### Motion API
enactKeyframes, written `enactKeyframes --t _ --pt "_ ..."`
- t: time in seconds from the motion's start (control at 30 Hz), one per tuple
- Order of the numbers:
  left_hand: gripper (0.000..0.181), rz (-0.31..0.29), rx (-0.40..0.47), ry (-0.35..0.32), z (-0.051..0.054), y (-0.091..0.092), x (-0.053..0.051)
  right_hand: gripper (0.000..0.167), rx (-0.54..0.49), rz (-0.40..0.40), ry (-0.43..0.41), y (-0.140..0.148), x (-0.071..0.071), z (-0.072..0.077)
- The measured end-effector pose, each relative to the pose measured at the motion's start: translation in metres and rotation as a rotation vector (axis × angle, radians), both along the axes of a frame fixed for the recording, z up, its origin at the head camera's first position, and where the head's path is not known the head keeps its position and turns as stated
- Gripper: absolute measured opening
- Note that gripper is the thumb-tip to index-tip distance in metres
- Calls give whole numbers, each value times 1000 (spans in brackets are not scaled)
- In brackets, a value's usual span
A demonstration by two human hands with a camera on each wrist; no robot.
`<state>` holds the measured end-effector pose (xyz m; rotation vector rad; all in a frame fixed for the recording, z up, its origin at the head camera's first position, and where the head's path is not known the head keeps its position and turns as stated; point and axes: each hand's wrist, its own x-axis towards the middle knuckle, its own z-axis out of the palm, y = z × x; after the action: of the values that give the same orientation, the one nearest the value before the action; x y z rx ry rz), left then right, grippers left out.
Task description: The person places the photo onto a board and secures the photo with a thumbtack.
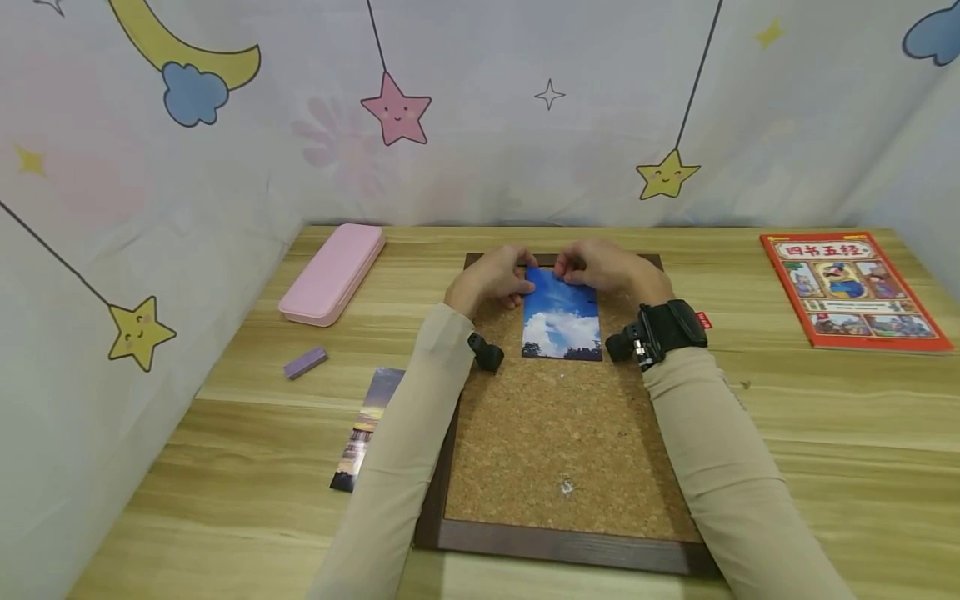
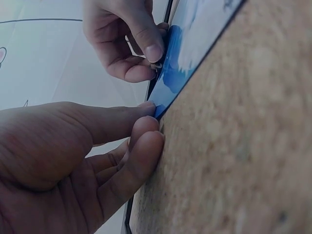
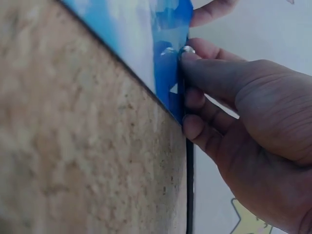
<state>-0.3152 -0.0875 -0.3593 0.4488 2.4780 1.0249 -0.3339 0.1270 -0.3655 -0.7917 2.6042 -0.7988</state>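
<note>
A photo of blue sky and white clouds (image 1: 561, 325) lies near the top of a brown-framed cork board (image 1: 570, 433). At its upper left corner, my left hand (image 1: 491, 279) pinches the edge, thumb on the picture side (image 2: 73, 151). My right hand (image 1: 609, 268) is at the photo's top edge, a little right of the left hand. Between the right thumb and finger sits a small shiny pin (image 3: 187, 50), partly hidden, its head showing in the right wrist view. The other right fingers (image 3: 194, 126) rest along the photo's edge.
To the left lie a pink case (image 1: 333, 273), a small purple box (image 1: 305, 362) and a sunset photo (image 1: 367, 425), partly covered by the left sleeve. A red book (image 1: 855, 292) lies at the right. A patterned curtain (image 1: 487, 167) hangs behind the table.
</note>
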Motion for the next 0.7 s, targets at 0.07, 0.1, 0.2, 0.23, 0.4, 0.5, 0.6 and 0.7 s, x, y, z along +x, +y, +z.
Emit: enactKeyframes --t 0.07,0.1,0.2,0.23,0.4,0.5,0.6,0.7 --pt "36 -4 -2 -1 0 0 0 8 -5 5 0 0 0 -1" --pt "36 -5 -1 0 0 0 0 8 -7 4 -1 0 0 -1" --pt "35 -8 1 6 0 -1 0 8 -13 2 6 0 0 -1" --pt "35 -6 2 6 -1 -1 0 9 -18 -1 8 0 0 -2" --pt "35 -1 4 -1 -1 -1 0 14 -38 -14 4 -2 1 -2" --pt "36 -3 3 -6 -2 -1 0 19 -77 -56 -77 -5 1 -2" --pt "36 -4 6 -10 -1 0 -1 21 -137 -174 -205 -9 0 0" --pt "37 -2 8 -21 0 0 -1 23 -201 -319 -315 -14 0 3"
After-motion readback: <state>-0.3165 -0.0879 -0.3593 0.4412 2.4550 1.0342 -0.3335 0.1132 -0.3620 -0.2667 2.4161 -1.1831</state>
